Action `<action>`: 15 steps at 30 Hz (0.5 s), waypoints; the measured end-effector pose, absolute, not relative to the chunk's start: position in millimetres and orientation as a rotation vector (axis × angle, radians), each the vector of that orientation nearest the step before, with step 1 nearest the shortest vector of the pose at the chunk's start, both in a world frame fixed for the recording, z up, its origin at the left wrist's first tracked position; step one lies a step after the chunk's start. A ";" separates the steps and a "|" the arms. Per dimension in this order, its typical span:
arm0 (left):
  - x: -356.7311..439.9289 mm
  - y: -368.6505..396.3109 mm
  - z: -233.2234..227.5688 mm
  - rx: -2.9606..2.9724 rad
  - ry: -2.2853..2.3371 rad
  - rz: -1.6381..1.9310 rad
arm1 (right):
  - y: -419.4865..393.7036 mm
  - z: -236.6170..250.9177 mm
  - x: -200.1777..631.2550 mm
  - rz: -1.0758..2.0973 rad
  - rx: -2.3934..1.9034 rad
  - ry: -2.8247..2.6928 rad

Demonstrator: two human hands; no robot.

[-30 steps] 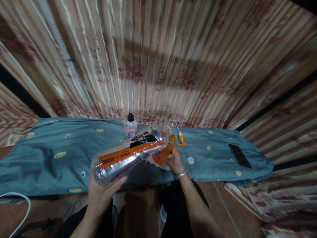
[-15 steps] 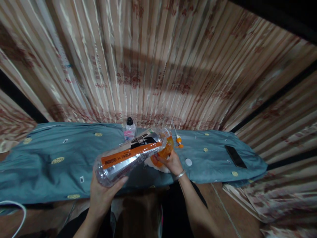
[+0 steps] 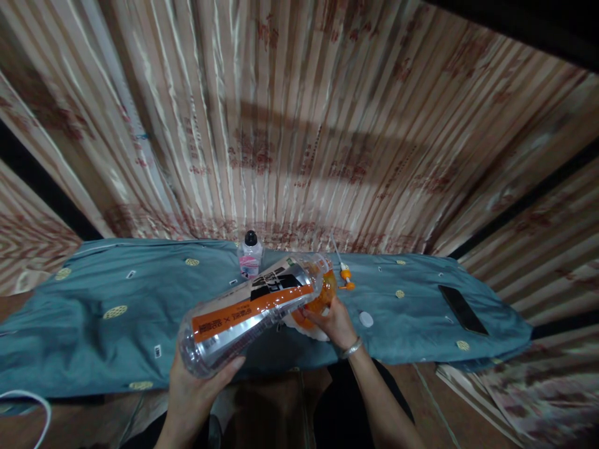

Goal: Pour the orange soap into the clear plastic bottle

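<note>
Silvery bracelet [image 3: 353,348], black legwear [image 3: 339,408]

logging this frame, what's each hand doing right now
Left hand: closed around the base of the clear bottle.
Right hand: closed on the orange bottle.

Over there the person's left hand [image 3: 199,383] is curled in a hold, thumb stretched sideways, left forearm [image 3: 181,429] rising steeply. The right hand [image 3: 339,324] reaches farther forward, closed too, its bare right forearm [image 3: 381,399] slanting inward.
</note>
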State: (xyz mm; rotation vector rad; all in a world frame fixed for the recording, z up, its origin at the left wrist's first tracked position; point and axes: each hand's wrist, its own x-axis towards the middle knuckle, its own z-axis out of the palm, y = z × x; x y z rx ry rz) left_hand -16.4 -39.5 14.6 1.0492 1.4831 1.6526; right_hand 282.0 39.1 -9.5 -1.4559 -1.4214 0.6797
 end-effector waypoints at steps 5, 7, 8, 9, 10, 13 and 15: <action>-17.5 -39.9 12.7 1.048 1.467 1.644 | 38.1 -7.2 282.4 0.687 -1.454 -1.445; -17.4 -40.1 13.9 1.059 1.462 1.640 | 37.6 -6.2 280.8 0.676 -1.462 -1.435; -17.4 -40.2 14.5 1.069 1.466 1.637 | 37.3 -5.9 279.5 0.668 -1.474 -1.425; -17.3 -40.1 15.0 1.081 1.474 1.636 | 37.0 -5.8 278.0 0.660 -1.491 -1.413; -17.2 -40.0 15.3 1.090 1.482 1.635 | 36.7 -5.8 276.6 0.651 -1.509 -1.402; -16.7 -39.4 15.7 1.094 1.481 1.641 | 36.7 -6.5 274.0 0.633 -1.539 -1.383; -15.9 -38.7 16.0 1.084 1.480 1.648 | 37.1 -7.0 274.3 0.635 -1.540 -1.377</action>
